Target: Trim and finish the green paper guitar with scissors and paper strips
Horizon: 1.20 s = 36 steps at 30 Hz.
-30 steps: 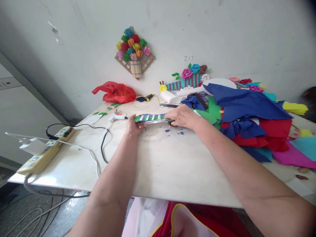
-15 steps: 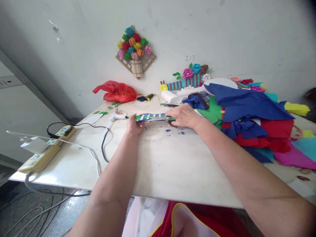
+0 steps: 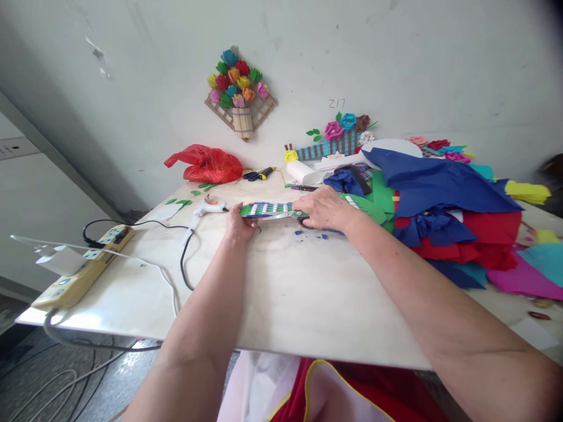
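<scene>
A green paper piece with woven blue and white strips (image 3: 270, 208) spans the space between my hands at the middle of the table. My left hand (image 3: 241, 225) grips its left end, thumb on top and fingers underneath. My right hand (image 3: 323, 207) is closed around a pair of scissors (image 3: 279, 216) with dark handles. Their silver blades point left along the near edge of the woven piece. Part of the piece is hidden behind my right hand, and its wider green end (image 3: 364, 206) shows beyond. Small blue scraps (image 3: 324, 237) lie just below.
A white glue gun (image 3: 211, 207) with its cord lies left, near a power strip (image 3: 83, 269). Behind are a red plastic bag (image 3: 212, 165) and black-yellow pliers-like tool (image 3: 259, 174). Blue paper (image 3: 444, 181) and other coloured sheets pile up at right.
The scissor blades now show longer along the woven piece's near edge. My right hand has shifted very slightly left; my left hand keeps its hold.
</scene>
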Each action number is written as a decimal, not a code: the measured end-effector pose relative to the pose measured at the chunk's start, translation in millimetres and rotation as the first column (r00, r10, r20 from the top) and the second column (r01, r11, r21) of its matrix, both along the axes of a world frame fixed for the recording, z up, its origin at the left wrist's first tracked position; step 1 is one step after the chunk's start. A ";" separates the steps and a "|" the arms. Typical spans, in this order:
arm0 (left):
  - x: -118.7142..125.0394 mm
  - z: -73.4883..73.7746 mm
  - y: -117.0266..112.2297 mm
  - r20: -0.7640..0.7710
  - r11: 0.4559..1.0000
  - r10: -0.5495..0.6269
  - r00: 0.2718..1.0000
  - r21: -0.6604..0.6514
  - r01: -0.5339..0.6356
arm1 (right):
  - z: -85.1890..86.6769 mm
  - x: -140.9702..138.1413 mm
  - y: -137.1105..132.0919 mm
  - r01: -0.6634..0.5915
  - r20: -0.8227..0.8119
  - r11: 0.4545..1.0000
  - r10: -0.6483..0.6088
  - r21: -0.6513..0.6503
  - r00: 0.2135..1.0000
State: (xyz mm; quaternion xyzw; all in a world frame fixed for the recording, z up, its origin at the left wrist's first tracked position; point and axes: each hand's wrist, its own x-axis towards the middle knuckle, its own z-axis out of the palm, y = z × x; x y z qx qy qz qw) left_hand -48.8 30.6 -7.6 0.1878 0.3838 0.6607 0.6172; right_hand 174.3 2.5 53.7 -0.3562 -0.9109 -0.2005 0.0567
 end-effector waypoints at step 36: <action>-3.5 -5.6 -1.7 0.015 0.950 -0.091 0.996 0.300 0.082 | -24.1 -11.1 34.7 0.174 -0.457 0.963 -0.251 -0.204 0.853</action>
